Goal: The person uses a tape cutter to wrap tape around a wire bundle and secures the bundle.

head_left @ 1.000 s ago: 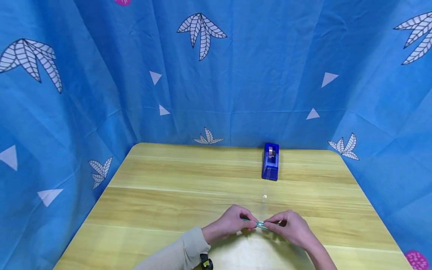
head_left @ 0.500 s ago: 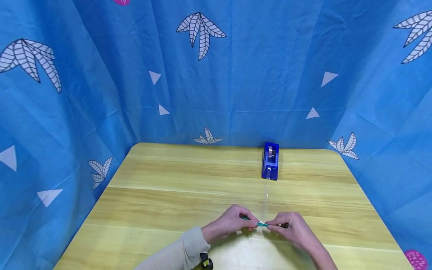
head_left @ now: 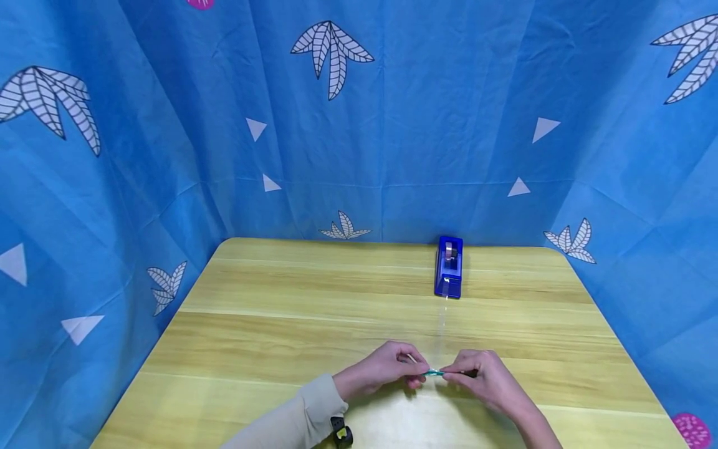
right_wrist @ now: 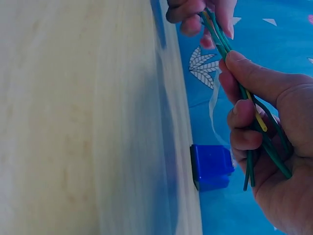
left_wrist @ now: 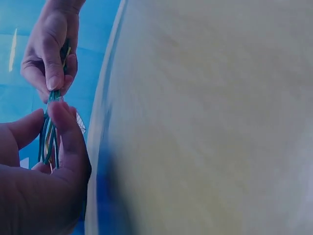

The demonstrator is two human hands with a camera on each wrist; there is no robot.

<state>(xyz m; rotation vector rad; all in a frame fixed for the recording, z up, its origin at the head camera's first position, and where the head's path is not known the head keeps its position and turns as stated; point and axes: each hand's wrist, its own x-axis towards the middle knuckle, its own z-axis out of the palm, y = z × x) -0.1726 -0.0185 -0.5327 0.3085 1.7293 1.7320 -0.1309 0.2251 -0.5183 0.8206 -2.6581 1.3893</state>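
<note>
A bundle of thin green wires [head_left: 434, 373] with a yellow one among them spans the short gap between both hands, above the table's near part. My left hand [head_left: 389, 366] pinches one end between thumb and fingers; in the left wrist view the wires [left_wrist: 50, 139] bend in loops there. My right hand [head_left: 487, 376] grips the other side, and loose wire ends [right_wrist: 278, 159] stick out past its palm in the right wrist view. A clear tape strip [head_left: 443, 324] runs from the blue tape dispenser [head_left: 455, 288] to the bundle. Fingers partly hide where tape meets wires.
The dispenser stands near the back edge of the wooden table [head_left: 314, 293], right of centre. A blue patterned curtain [head_left: 426, 125] hangs behind and at both sides. On the left wrist sits a dark band [head_left: 341, 431].
The wires, spread in a loop near the right fingers a second ago, now lie closer together. My right fingers have shifted slightly, and the left fingers have changed their hold a little.
</note>
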